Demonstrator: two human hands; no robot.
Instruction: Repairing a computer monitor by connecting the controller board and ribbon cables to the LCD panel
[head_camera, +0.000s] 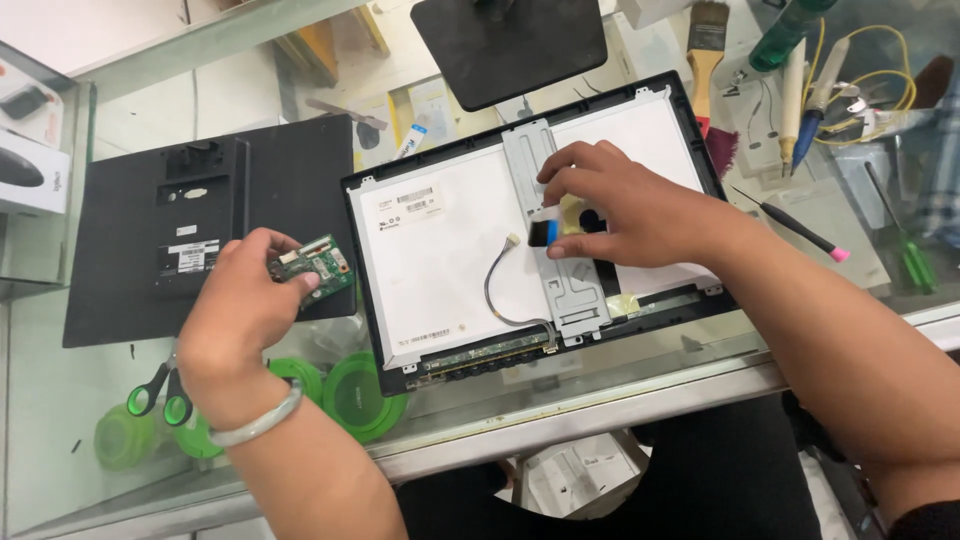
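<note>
A monitor panel (440, 250) lies face down in its black frame on the glass counter, white back up. A grey metal bracket (545, 215) runs down its middle. My right hand (620, 205) rests on that bracket and pinches a flat black ribbon cable with a blue tip (545, 233). A thin grey wire (497, 290) curls from the panel's middle to its lower edge. My left hand (245, 300), with a silver bangle on the wrist, holds a small green circuit board (318, 265) left of the panel, over the edge of the black back cover (130, 240).
A black monitor stand base (510, 45) sits behind the panel. Brush (706, 45), pens, a soldering tool with yellow wire and a pink-tipped screwdriver (790, 225) lie at right. Green-handled scissors (160, 390) and green tape rolls (355, 395) sit under the glass at front left.
</note>
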